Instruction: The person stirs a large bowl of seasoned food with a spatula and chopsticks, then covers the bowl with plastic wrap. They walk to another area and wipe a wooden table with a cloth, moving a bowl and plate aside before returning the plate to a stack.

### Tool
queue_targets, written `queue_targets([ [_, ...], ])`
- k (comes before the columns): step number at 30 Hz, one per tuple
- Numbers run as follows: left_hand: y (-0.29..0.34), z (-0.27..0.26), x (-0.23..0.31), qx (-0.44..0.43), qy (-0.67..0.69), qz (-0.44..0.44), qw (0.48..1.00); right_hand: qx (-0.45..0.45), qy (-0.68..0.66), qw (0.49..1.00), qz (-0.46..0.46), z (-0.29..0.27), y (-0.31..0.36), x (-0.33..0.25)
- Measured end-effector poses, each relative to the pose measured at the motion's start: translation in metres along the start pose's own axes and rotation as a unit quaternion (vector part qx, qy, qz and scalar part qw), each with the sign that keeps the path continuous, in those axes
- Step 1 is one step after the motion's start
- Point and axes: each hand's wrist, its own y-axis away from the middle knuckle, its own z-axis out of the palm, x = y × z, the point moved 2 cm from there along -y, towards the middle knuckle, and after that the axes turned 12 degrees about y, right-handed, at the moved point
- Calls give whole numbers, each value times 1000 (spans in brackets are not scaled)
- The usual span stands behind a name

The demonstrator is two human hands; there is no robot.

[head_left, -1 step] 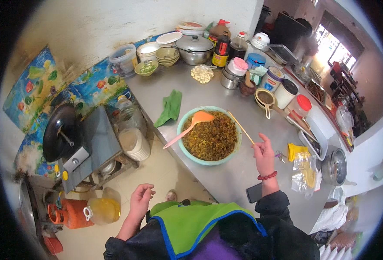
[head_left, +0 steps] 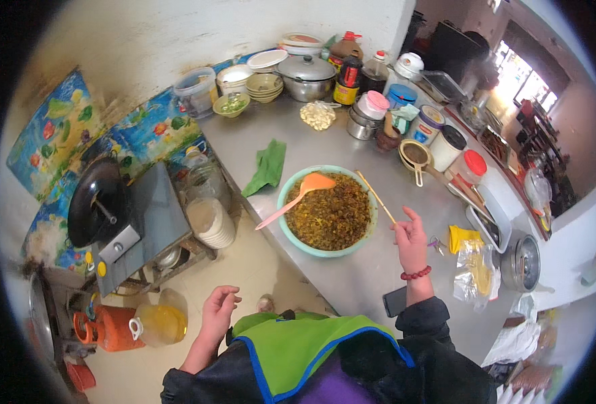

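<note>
A light green bowl (head_left: 325, 253) sits on the steel table, full of a crumbly brown-and-yellow chopped food (head_left: 331, 219). Across its left rim rests a spatula with an orange head (head_left: 317, 182) and pink handle. A pair of light wooden chopsticks (head_left: 372, 190) slants beside the bowl. Their near end meets the thumb of my right hand (head_left: 411, 239); whether it touches is unclear. That hand hovers over the table, fingers apart and loosely bent, a red bead bracelet at the wrist. My left hand (head_left: 218, 311) hangs over the floor, left of the table edge, fingers loosely bent and holding nothing.
A green leaf (head_left: 268, 168) lies left of the bowl. Pots, bottles and jars line the back, with peeled garlic (head_left: 318, 116) before the lidded pot (head_left: 306, 75). Keys (head_left: 436, 244), a phone (head_left: 395, 302) and plastic bags (head_left: 473, 273) lie rightward. A wok (head_left: 94, 209) stands at left.
</note>
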Motion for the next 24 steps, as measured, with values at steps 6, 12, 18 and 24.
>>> queue_targets([
  [6,38,-14,0,64,-10,10,998,-93,-178,978,63,33,-8,-6],
  [12,82,-40,-12,136,1,18,991,-132,-182,974,40,69,-9,-24],
  [18,134,-76,-30,198,18,41,979,-194,-195,961,24,122,14,-70],
  [24,218,-129,-51,296,15,37,954,-306,-217,927,-29,194,75,-129],
])
